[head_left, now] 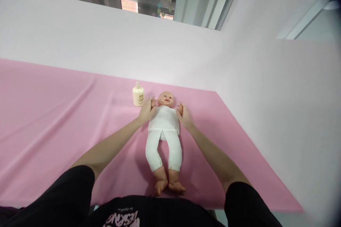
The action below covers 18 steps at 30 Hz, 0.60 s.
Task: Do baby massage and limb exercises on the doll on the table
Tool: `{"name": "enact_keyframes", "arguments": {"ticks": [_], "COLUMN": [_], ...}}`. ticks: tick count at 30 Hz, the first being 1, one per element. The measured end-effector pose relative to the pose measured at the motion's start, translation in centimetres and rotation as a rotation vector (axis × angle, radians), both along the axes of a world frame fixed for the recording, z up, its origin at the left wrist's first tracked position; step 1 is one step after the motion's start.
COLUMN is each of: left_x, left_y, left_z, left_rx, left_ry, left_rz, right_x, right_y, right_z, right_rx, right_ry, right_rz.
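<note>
Plastic baby doll in white top and leggings [164,133] lay face-up at frame centre on pink-clothed surface [53,113]. Your left hand [146,110] and right hand [184,115] each grasped doll's raised arm. Cream lotion bottle [138,94] upright, capped, untouched beside left hand.

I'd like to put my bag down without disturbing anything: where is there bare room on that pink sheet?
Bare sheet lies left of the bottle, and between the doll and the sheet's right edge. It is crowded at the doll's shoulders, where the left hand and right hand grip.

White lettering showed upside down on the person's black shirt [125,218], only partly readable; the bottle's [138,94] label was too small.
</note>
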State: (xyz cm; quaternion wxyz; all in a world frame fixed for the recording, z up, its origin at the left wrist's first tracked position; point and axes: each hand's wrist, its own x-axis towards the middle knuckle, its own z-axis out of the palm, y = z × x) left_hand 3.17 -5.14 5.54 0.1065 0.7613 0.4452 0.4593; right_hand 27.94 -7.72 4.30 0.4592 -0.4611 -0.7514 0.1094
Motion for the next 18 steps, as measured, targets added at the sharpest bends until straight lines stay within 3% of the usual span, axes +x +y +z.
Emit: {"name": "enact_keyframes", "arguments": {"ticks": [3,7,10,13,18], "left_x": [0.8,1.5,1.6,1.5,1.6], "left_y": [3.3,6.4,7.2,7.4,8.0], "left_z": [0.5,-0.2,-1.0,-1.5,-1.6], "left_rx": [0.002,-0.123,-0.288,-0.41,-0.448], "left_ry": [-0.095,-0.018,0.127,0.273,0.351], "left_rz": [0.121,0.272,0.36,0.377,0.342], "right_x": [-0.5,-0.7,-0.1,0.8,1.5], "right_y": [3.4,7.2,8.8,9.9,11.1], "right_z": [0.5,-0.3,-1.8,-3.2,-4.1], "right_rx": [-0.044,-0.021,-0.015,-0.133,-0.245], "right_ry": [0.16,0.209,0.104,-0.001,-0.076], "right_rz": [-0.068,-0.227,-0.336,-0.425,-0.452]}}
